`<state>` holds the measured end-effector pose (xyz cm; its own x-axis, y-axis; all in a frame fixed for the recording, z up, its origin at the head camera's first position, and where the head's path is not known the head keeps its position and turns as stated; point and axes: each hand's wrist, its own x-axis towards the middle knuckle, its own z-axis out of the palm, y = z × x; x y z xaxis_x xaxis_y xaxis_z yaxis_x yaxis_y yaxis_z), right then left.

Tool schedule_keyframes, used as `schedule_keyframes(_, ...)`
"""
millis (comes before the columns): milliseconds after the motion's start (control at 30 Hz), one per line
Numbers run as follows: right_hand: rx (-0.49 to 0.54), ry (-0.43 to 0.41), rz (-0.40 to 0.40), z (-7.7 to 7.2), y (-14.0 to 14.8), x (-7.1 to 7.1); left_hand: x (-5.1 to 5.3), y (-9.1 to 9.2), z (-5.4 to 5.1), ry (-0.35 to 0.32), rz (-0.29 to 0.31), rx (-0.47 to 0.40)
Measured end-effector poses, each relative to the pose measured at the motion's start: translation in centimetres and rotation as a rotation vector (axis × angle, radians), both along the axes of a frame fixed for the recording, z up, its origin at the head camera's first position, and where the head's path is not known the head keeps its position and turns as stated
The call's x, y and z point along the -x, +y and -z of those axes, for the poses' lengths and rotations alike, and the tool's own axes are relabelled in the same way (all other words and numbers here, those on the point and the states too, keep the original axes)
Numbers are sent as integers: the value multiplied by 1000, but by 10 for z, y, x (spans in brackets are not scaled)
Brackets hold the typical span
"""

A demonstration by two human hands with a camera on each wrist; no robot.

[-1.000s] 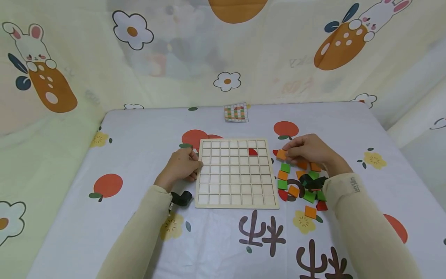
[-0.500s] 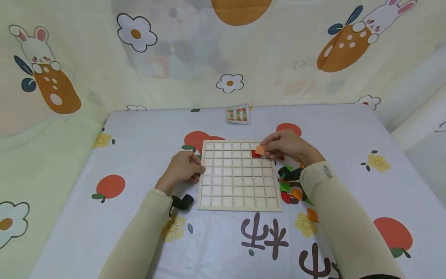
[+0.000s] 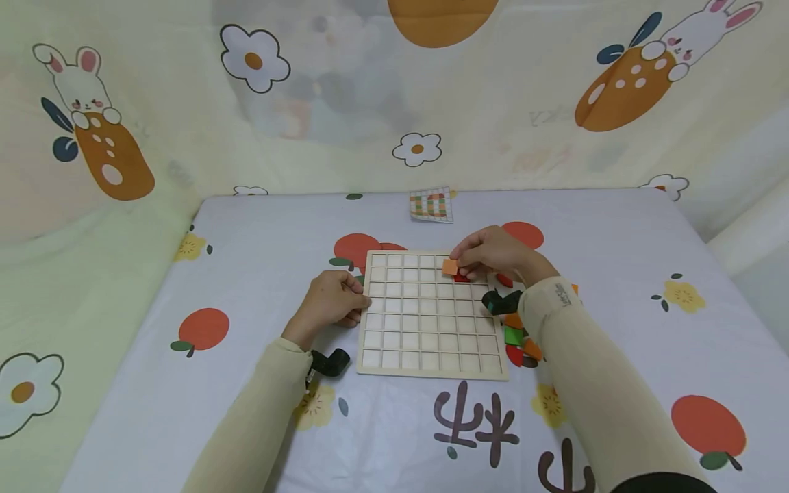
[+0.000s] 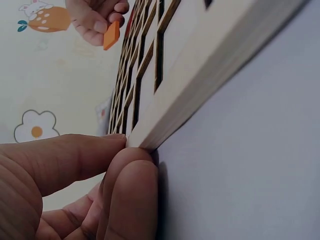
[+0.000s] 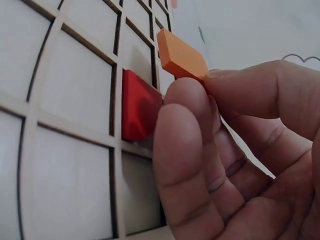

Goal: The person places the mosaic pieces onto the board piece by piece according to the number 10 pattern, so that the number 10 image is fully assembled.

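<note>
Status of the right hand (image 3: pixel 496 257): grasping. Its fingertips pinch one orange tile (image 3: pixel 450 267). One second ago that tile was out beside the right edge of the grid board (image 3: pixel 409 322), over the loose tiles; half a second ago it was above the board's upper right, on the right of the red piece (image 3: pixel 460 278). It is now carried across to that piece's left. In the right wrist view the tile is tilted and clear of the grid, touching no cell.

Status of the left hand (image 3: pixel 329 301): grasping. Its fingertips hold the left rim of the board, as they did in both earlier views.

Unchanged: the red piece occupies its cell in the second row from the far edge. The board lies flat on the bench (image 3: pixel 265 233). Remaining pieces, among them a green tile (image 3: pixel 513 335), lie just right of the board, partly hidden behind the right sleeve (image 3: pixel 592 363). A patterned card (image 3: pixel 431 205) stands beyond the board.

Assessment: I judge the transfer complete and the seating not done. The tile is over the grid, but its exact cell cannot be told while it is held above the board.
</note>
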<state>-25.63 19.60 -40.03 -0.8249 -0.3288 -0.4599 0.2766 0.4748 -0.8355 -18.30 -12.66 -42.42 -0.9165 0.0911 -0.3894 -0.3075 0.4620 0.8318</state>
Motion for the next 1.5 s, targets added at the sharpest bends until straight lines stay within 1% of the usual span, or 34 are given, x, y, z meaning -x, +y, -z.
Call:
schedule_keyframes(133,-35,6,-36,0,-2,3,0,1,0,0,-5,6)
schedule_keyframes(300,-58,16,-75,0,-6,4,0,2,1,10,-4,2)
schedule_keyframes(700,-103,34,-103,-1,-12,3,-2,3,-2,4,-14,5)
schedule_keyframes(833,-97,41,-108,-1,-12,3,-1,2,-2,3,-18,2)
schedule_keyframes(1033,-99,45,-94,1,-13,3,-1,1,-1,-5,-19,-13)
schedule_keyframes(1500,-85,47,-79,5,-12,3,-2,2,-2,1,-18,0)
